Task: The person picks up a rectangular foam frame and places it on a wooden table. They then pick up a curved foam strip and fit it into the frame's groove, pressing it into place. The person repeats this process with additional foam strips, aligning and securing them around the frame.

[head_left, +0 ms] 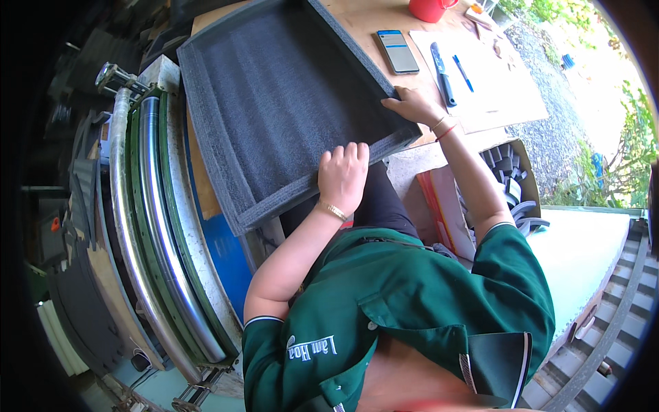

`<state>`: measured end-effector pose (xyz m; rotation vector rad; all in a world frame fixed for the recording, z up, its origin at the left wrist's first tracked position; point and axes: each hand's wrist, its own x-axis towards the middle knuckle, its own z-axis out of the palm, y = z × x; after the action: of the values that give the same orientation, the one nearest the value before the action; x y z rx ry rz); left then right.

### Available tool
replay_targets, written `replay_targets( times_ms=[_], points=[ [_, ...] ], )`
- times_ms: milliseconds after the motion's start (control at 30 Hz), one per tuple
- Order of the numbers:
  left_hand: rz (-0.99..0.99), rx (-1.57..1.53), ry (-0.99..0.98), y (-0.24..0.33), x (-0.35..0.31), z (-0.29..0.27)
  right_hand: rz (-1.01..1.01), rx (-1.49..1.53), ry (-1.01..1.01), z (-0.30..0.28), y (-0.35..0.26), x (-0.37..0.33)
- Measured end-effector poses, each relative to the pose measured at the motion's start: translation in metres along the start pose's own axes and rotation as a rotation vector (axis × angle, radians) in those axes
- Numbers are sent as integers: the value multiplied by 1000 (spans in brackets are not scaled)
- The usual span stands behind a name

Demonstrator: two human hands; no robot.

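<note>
Left grip (pixel 343 175) clasped grey foam tray (pixel 274 89) by near wall (pixel 288 196) | right grip (pixel 417 108) held side wall (pixel 354 49) | walls appeared formed, remainder unclear

– What is this thing?
– It is a dark grey, foam-like tray (pixel 288 96) with raised walls.
– And how does it lie?
– Slantwise over the wooden table (pixel 360 22), its hollow side facing up.

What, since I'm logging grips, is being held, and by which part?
The dark grey tray: the left hand grips its near wall, the right hand its right wall, close to the near corner.
</note>
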<state>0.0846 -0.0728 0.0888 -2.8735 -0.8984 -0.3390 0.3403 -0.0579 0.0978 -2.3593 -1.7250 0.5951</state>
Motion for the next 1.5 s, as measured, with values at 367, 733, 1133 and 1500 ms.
replay_targets(
  times_ms=[367,733,1133,1500],
  points=[
    [-3,-10,198,9,-19,4,48,-21,48,6,5,-3],
    [-334,77,162,-67,-120,0,-3,128,161,25,10,2],
    [-296,-652,-24,-98,-121,-56,-37,50,20,4,1,-30],
    [-1022,-494,-184,-245,-30,-17,78,54,190,7,-24,64]
  ],
)
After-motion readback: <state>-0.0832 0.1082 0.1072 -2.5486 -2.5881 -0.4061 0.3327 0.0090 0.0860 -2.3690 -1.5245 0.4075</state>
